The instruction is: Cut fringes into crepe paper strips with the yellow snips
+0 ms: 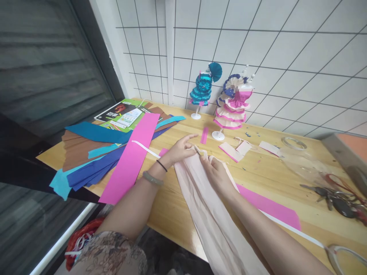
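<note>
Nearest you, a long strip of pale pink crepe paper runs from the table's near edge, where it hangs over, up toward the middle of the wooden table. Your right hand lies flat on the strip's far end, fingers close together and pressing it down, while your left hand meets it at the same end, thumb and forefinger narrowed to a pinch on the paper's corner, the other fingers loosely stretched out. A green bangle and a dark band sit on your left wrist. Beneath the strip, to the right, a bright pink sheet lies partly covered, and a white ribbon crosses it. To your left a second bright pink strip lies across a fan of blue and brown paper sheets. Off to the right, a bunch of keys lies near the table's edge. Further back, small pink-and-white paper pieces lie scattered. Farthest away, against the tiled wall, stand two paper dress figures on stands: a pink and cream one and, just beside it, a teal one.
</note>
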